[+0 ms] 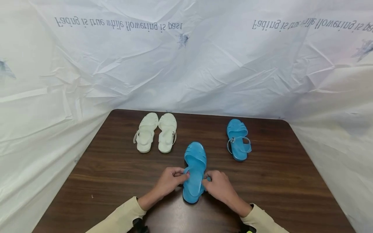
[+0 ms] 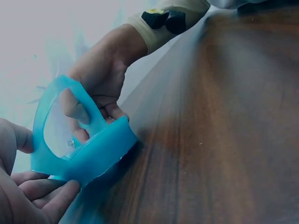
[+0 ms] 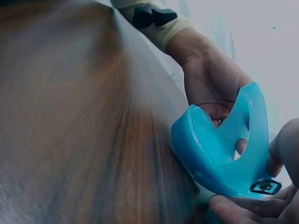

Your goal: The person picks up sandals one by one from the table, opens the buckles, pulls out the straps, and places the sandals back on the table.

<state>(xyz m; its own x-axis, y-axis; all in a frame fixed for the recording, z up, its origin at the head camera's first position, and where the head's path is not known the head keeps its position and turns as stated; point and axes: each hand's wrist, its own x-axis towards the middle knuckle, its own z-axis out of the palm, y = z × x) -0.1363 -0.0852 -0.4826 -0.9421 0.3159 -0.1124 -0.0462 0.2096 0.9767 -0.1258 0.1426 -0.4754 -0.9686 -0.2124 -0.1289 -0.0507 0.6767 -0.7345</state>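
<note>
A blue sandal [image 1: 193, 184] is between my two hands at the middle of the table, toe pointing away from me. My left hand [image 1: 170, 182] pinches its left side by the strap. On the other side my right hand [image 1: 219, 186] grips the sandal's right side, near the small buckle [image 3: 266, 186]. The ankle strap [image 2: 44, 112] arches over the heel in both wrist views, and the heel is close over the tabletop. The matching blue sandal [image 1: 236, 127] lies at the back right with its strap fastened in a loop.
Two white sandals, a left one [image 1: 149, 119] and a right one [image 1: 167, 120], lie side by side at the back left, toes away from me. The dark wooden table [image 1: 116, 181] has a white printed sheet [image 1: 186, 74] hanging behind and around it.
</note>
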